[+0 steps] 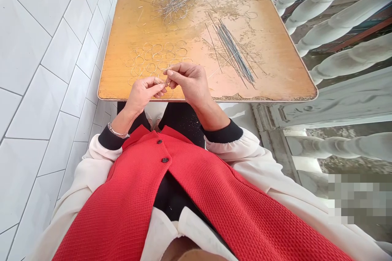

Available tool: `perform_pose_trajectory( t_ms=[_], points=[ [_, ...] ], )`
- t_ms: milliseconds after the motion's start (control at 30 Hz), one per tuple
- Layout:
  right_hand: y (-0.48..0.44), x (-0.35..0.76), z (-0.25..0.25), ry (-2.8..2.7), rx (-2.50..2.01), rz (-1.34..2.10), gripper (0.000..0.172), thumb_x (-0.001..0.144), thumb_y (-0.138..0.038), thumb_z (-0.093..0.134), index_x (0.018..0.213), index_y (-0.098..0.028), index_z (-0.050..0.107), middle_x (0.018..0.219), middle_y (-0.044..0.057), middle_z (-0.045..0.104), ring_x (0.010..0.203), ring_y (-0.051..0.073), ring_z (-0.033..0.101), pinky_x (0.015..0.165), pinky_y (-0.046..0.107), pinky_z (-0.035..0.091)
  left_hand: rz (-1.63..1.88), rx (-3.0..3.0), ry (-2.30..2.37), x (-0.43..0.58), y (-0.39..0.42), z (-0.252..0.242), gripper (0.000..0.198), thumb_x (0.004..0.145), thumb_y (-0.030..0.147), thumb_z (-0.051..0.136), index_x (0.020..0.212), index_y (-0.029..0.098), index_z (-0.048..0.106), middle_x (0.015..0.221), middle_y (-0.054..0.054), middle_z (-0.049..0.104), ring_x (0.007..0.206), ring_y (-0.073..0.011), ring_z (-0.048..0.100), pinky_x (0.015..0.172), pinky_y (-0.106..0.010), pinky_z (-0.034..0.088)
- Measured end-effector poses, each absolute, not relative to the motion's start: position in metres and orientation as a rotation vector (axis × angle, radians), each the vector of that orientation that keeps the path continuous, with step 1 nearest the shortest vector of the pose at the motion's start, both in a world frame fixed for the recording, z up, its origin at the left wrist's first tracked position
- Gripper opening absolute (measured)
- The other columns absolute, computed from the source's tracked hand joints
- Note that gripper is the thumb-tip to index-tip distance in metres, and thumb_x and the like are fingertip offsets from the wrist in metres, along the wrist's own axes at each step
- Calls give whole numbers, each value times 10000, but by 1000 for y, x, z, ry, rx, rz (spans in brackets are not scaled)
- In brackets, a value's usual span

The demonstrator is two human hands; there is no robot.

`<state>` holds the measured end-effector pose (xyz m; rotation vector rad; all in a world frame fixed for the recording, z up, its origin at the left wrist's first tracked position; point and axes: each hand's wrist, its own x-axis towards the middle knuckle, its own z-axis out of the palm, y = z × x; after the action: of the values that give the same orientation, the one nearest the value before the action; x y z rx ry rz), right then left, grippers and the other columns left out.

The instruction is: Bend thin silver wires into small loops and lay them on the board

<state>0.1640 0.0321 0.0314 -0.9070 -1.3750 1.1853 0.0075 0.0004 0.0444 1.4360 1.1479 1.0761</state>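
Observation:
Over the table's near edge, my left hand point(143, 93) and my right hand point(193, 83) meet fingertip to fingertip. Both are closed in a pinch on a thin wire point(166, 83), whose exact shape is mostly hidden by the fingers. Just beyond them, several thin wire rings point(157, 51) lie spread in rough rows on the wooden table point(118, 49). To the right of my right hand is a loose bundle of straight grey wires point(234, 55), with a pale wire crossing it.
A tangled heap of wire point(179, 2) sits at the table's far side. White tiled wall point(27, 89) runs along the left. A white balustrade point(333, 12) stands on the right. The table's worn, peeling surface point(269, 57) shows at right.

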Motion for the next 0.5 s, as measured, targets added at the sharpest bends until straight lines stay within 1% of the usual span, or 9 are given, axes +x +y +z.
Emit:
perform_pose_trajectory(
  t_ms=[133,267,400,500],
  points=[
    [34,164,30,-1348,-870,1232,247,847,-384,762,751,-180,662,633,-14,601,536,85,523,541,236,471,1119,1523,1158,7,2,43,97,838,161,680,742,170,690,675,17,685,605,-68,607,641,-207,513],
    [36,163,27,-1345,-861,1251,292,844,-443,764,764,-183,657,652,-11,611,550,88,542,548,236,489,1157,1592,1136,6,3,42,102,828,138,672,731,168,685,651,24,670,597,-69,603,643,-212,511],
    [38,164,24,-1366,-844,1172,350,841,-510,754,764,-182,657,679,-11,625,594,88,562,588,232,496,1127,1599,1175,3,4,44,110,824,147,678,715,159,683,648,17,673,596,-68,603,631,-205,502],
    [40,164,26,-1399,-819,1109,359,818,-505,775,732,-180,647,659,-22,608,587,81,543,583,226,473,1094,1589,1173,2,4,46,94,817,152,685,723,157,692,660,10,680,610,-74,616,636,-207,505]
  ],
)
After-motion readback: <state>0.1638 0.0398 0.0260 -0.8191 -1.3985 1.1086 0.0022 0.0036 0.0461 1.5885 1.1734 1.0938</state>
